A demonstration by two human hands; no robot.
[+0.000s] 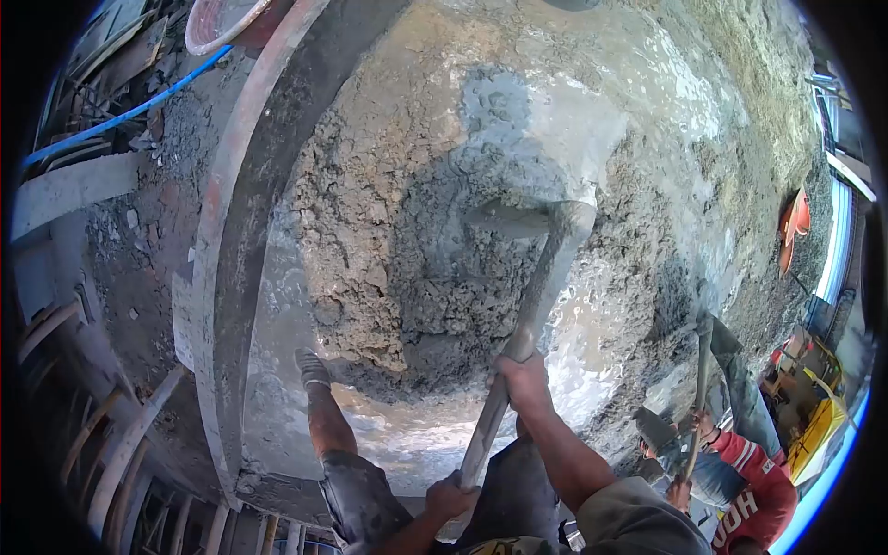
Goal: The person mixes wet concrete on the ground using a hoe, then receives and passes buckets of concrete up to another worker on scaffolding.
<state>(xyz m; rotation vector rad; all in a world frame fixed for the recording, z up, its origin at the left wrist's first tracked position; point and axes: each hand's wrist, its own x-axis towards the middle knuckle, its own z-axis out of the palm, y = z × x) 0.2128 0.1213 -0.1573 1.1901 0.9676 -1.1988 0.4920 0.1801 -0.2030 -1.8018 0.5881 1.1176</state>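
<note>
Both of my hands are wrapped round the long wooden handle of a hoe (536,296). My right hand (525,381) grips it higher up, near the middle of the view. Lower down, by my legs, my left hand (450,496) closes round the handle's near end. The hoe's blade (511,217) is partly sunk in a heap of wet grey mortar (444,250). Coarser, browner mix (342,268) lies to the left of the wet part. One of my feet (313,367) stands on the wet floor at the heap's near left edge.
A co-worker in a red and white top (758,490) holds another long-handled tool (700,370) at the lower right. A curved board (227,240) edges the mixing area on the left. A blue hose (139,108), a bucket (245,23) and an orange object (794,222) lie farther out.
</note>
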